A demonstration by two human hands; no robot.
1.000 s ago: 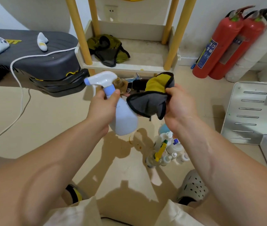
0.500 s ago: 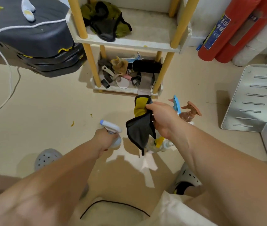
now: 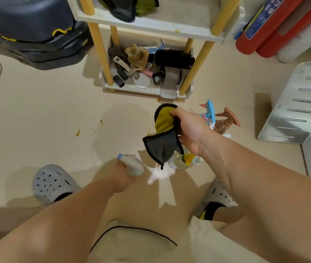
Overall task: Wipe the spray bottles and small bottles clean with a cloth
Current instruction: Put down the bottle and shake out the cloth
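Left grip clamped on the spray bottle, seemingly just off the floor, right grip pinching the cloth: I'd stand it upright, clear of the small bottles.

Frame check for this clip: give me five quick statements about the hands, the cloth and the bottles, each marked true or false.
1. The left hand grips the white spray bottle. True.
2. The right hand holds nothing. False: it holds the yellow and grey cloth.
3. The cloth is wrapped round the white spray bottle. False: it hangs from the right hand, not round the bottle.
4. Two red fire extinguishers are at the top right. True.
5. The brown spray bottle sits on the shelf. False: it is on the floor, beside the blue spray bottle.
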